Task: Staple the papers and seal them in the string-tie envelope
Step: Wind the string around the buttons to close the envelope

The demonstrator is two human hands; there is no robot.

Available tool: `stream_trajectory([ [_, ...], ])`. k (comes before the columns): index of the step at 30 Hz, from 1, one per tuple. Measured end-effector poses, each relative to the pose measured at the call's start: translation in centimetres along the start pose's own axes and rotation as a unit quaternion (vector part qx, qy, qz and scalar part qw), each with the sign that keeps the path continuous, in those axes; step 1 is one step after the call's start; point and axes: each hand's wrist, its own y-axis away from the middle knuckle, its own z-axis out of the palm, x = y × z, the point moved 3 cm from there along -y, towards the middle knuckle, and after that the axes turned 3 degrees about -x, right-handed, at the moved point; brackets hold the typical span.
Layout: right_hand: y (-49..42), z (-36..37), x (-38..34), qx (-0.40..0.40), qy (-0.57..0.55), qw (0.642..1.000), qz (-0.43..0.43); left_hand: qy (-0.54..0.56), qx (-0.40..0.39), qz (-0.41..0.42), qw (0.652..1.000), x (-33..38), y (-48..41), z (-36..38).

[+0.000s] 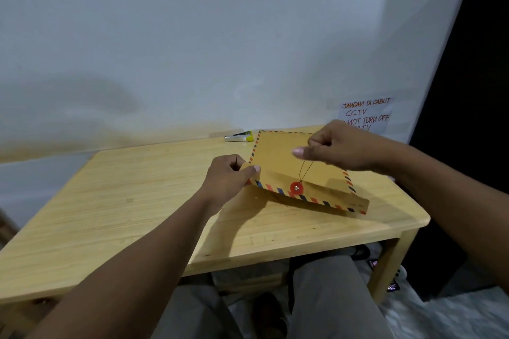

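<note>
A brown string-tie envelope (pixel 278 157) with a red and blue striped border is held tilted above the wooden table (pixel 110 201). My left hand (pixel 228 176) pinches its left edge. My right hand (pixel 338 146) pinches the thin string (pixel 306 170) and holds it taut above the red round button (pixel 296 188) on the flap. The flap lies folded over the envelope. No papers show; whether they are inside cannot be told. A stapler (pixel 239 136) with a yellow end lies at the table's far edge.
A white wall stands right behind the table, with a handwritten notice (pixel 366 114) at the right. A dark panel (pixel 468 91) rises at the far right. My legs (pixel 330 297) are under the table's front edge.
</note>
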Motion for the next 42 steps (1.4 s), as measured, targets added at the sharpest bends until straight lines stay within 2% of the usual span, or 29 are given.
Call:
stream_trajectory([
  [7, -1.6, -2.2, 0.4, 0.067, -0.102, 0.992, 0.04, -0.101, -0.068, -0.015, 0.992, -1.0, 0.4, 0.4],
  [10, -2.5, -2.2, 1.5, 0.101, -0.178, 0.977, 0.062, -0.188, -0.094, -0.003, 0.978, -1.3, 0.8, 0.7],
  [13, -3.8, -1.7, 3.5, 0.139, -0.199, 0.965, 0.097, -0.227, -0.11, 0.038, 0.967, -1.1, 0.9, 1.3],
  [15, -4.8, -1.0, 5.1, 0.156, -0.221, 0.955, 0.123, -0.264, -0.13, 0.035, 0.955, -1.0, 0.5, 1.8],
  [18, -6.2, -0.1, 7.5, 0.174, -0.265, 0.935, 0.161, -0.315, -0.172, 0.024, 0.933, -1.2, -0.4, 2.5],
  [21, -7.7, 0.8, 9.1, 0.16, -0.276, 0.932, 0.173, -0.338, -0.194, 0.033, 0.92, -1.4, -1.0, 2.9],
  [23, -8.4, 1.3, 10.0, 0.125, -0.249, 0.94, 0.195, -0.345, -0.209, 0.036, 0.914, -1.4, -1.4, 3.0],
  [26, -9.2, 1.5, 11.5, 0.116, -0.117, 0.961, 0.224, -0.364, -0.237, 0.016, 0.901, -0.8, -2.2, 3.1],
  [29, -8.9, 1.7, 11.1, 0.111, -0.006, 0.981, 0.159, -0.381, -0.279, -0.025, 0.881, -0.3, -3.3, 3.4],
  [32, -8.1, 3.0, 9.7, -0.026, 0.029, 0.996, 0.078, -0.385, -0.315, -0.059, 0.865, -0.1, -4.3, 3.8],
  [34, -7.6, 4.0, 9.6, -0.116, 0.057, 0.99, 0.059, -0.392, -0.326, -0.076, 0.857, 0.0, -4.8, 4.0],
  [35, -7.5, 4.3, 9.8, -0.133, 0.073, 0.987, 0.057, -0.401, -0.328, -0.082, 0.851, 0.1, -5.0, 4.1],
  [38, -7.5, 4.4, 10.6, -0.114, 0.076, 0.989, 0.05, -0.423, -0.331, -0.088, 0.839, 0.2, -5.3, 4.4],
  [42, -7.5, 4.3, 11.4, -0.09, 0.066, 0.993, 0.035, -0.413, -0.325, -0.085, 0.846, -0.1, -5.4, 4.3],
])
